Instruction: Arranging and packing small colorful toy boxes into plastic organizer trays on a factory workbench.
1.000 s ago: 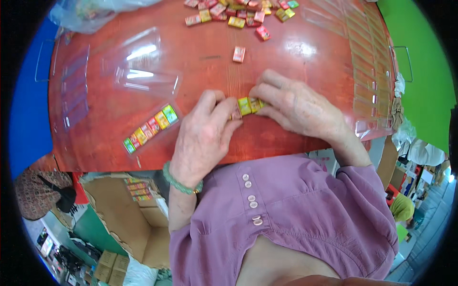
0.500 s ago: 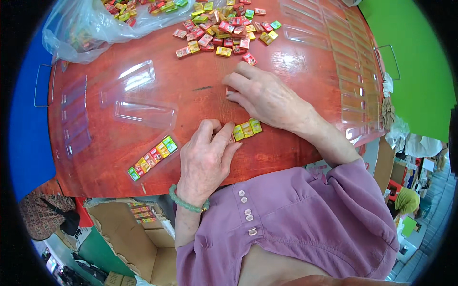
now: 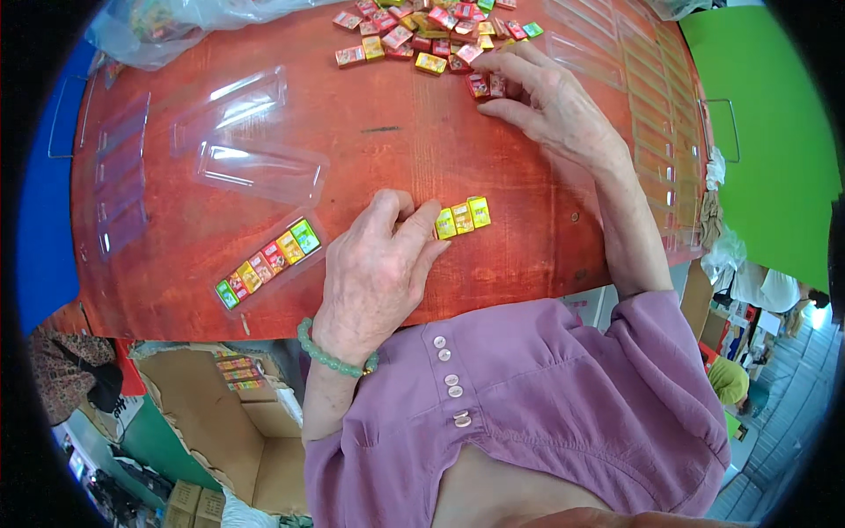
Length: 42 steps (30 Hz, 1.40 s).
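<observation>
Near the table's front edge, my left hand [image 3: 374, 268] is closed, thumb and fingers pinching the left end of a short row of small yellow boxes [image 3: 462, 217]; that end is hidden behind the fingers. My right hand [image 3: 559, 106] reaches to the near right edge of a loose pile of little boxes [image 3: 431, 63]. Its thumb and fingers curl around a couple of small red boxes [image 3: 479, 85]. Left of my left hand lies a clear plastic tray holding a row of green, yellow and red boxes [image 3: 268, 262].
Empty clear trays [image 3: 261, 172] lie on the red table [image 3: 378, 158] at the left, and more clear trays [image 3: 651, 114] line its right side. A plastic bag [image 3: 167, 40] sits at the far left. Below the front edge stands an open cardboard box [image 3: 211, 414].
My right hand has moved from mid-table, away from me and rightward, to the pile's edge. My left hand stays at the row. The whole view has shifted slightly.
</observation>
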### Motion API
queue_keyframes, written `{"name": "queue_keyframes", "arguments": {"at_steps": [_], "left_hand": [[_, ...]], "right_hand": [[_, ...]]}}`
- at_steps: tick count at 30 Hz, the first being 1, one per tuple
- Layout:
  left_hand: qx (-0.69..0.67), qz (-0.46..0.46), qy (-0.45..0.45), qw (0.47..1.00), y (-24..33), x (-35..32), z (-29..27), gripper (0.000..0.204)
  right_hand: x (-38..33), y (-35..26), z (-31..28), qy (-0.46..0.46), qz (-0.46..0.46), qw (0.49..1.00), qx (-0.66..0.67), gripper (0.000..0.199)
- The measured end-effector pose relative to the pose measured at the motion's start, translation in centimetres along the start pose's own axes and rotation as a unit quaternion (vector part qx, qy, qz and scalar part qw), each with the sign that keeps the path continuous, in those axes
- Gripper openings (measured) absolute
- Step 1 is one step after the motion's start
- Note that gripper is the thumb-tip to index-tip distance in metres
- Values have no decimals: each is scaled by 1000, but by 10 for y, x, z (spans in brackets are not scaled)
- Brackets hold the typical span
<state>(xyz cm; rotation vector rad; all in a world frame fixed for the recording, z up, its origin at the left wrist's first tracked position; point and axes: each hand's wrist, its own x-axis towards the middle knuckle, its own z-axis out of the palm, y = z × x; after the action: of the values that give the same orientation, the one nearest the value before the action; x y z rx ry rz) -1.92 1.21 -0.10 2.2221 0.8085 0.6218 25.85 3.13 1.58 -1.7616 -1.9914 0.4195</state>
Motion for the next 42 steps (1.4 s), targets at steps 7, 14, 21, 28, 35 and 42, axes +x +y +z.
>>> {"name": "queue_keyframes", "arguments": {"at_steps": [7, 14, 21, 28, 35, 42], "left_hand": [[1, 11, 9, 1000, 0, 0, 1, 37], [22, 11, 11, 1000, -1, 0, 5, 39], [57, 1, 15, 998, 3, -1, 8, 39], [74, 6, 60, 995, 7, -3, 14, 36], [95, 12, 94, 991, 6, -4, 9, 33], [157, 35, 72, 984, -20, 9, -80, 22]], "right_hand": [[-3, -17, -13, 18, -221, 969, 108, 32], [-54, -18, -6, -88, 3, 996, 20, 35], [-72, -48, -6, -146, -7, 987, 60, 47], [-81, -55, 8, -103, -21, 994, -7, 39], [-73, -71, 13, -79, -12, 996, -26, 30], [-14, -117, 33, -6, -49, 999, 12, 26]]}}
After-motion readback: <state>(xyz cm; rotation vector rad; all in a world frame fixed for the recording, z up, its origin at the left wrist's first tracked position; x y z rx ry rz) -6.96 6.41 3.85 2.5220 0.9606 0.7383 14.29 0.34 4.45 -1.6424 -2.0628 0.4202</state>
